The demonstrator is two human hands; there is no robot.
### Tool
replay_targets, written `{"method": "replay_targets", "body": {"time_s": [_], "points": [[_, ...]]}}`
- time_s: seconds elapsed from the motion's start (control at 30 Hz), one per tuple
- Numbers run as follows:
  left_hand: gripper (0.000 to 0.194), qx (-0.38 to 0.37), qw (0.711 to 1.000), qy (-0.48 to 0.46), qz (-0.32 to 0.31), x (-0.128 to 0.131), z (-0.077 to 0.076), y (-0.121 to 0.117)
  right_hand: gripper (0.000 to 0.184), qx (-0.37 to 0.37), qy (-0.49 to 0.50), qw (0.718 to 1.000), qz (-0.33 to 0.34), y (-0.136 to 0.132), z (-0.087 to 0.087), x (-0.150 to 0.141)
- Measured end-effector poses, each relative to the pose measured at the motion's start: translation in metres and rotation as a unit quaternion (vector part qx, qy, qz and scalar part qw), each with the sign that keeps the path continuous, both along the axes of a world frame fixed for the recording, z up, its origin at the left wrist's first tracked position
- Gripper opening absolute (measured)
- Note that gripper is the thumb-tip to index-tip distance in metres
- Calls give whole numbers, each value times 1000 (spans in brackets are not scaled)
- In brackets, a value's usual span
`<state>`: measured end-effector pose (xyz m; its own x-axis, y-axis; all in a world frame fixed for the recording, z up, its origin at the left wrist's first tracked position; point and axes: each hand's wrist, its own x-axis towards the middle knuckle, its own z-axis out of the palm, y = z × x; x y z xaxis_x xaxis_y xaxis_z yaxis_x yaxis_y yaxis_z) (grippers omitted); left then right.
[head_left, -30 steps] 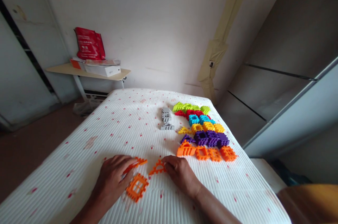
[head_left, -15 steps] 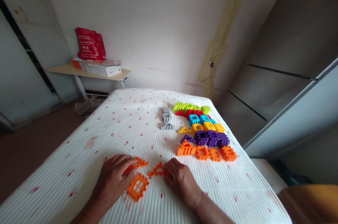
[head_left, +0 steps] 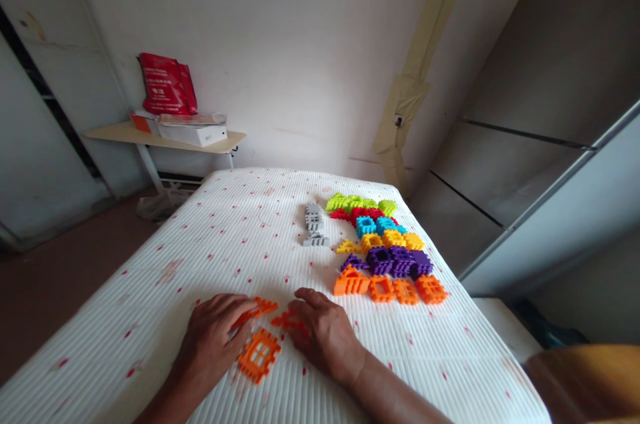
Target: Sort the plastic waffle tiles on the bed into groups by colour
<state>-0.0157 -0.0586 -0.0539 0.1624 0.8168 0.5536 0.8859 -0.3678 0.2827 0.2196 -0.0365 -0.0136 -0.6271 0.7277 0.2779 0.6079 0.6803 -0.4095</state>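
Observation:
My left hand (head_left: 216, 337) lies on the white mattress (head_left: 235, 244), fingers closed over an orange flat block (head_left: 261, 308). An orange square window block (head_left: 259, 355) lies just below those fingers. My right hand (head_left: 323, 332) presses its fingers on an orange triangle block (head_left: 284, 321), mostly covering it, close to the left hand's piece. Beyond, rows of blocks sit sorted by colour: orange (head_left: 390, 288), purple (head_left: 395, 261), yellow (head_left: 385, 241), blue (head_left: 375, 225), red (head_left: 361, 214) and lime green (head_left: 357, 203).
Grey blocks (head_left: 314, 224) lie left of the coloured rows. A small side table (head_left: 160, 139) by the wall carries a red bag (head_left: 166, 84) and a white box (head_left: 193, 134). A wardrobe (head_left: 540, 164) stands right of the mattress.
My right hand has slid the orange triangle block leftward toward the left hand's piece and now covers most of it. My left hand has stayed put.

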Motion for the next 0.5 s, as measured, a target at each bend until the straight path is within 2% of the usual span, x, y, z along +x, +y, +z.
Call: {"method": "replay_targets", "body": {"time_s": [0.13,0.23,0.3,0.37,0.43,0.5], "points": [[21,-3,1000,3,25,-2,-3,0,20,11,-91,995,24,8,-2,-20],[24,-5,999,0,38,-2,-2,-1,34,-4,-95,995,13,10,-1,-25],[25,-2,999,-6,37,-1,0,-1,47,-24,-48,999,-5,9,2,-22],[24,4,999,-16,32,-1,2,-1,50,-45,32,998,-19,8,5,-17],[24,2,999,-21,24,0,3,-2,43,-65,112,991,-30,6,6,-12],[25,-10,1000,-20,13,0,4,-2,32,-79,151,985,-40,3,4,-7]]}}
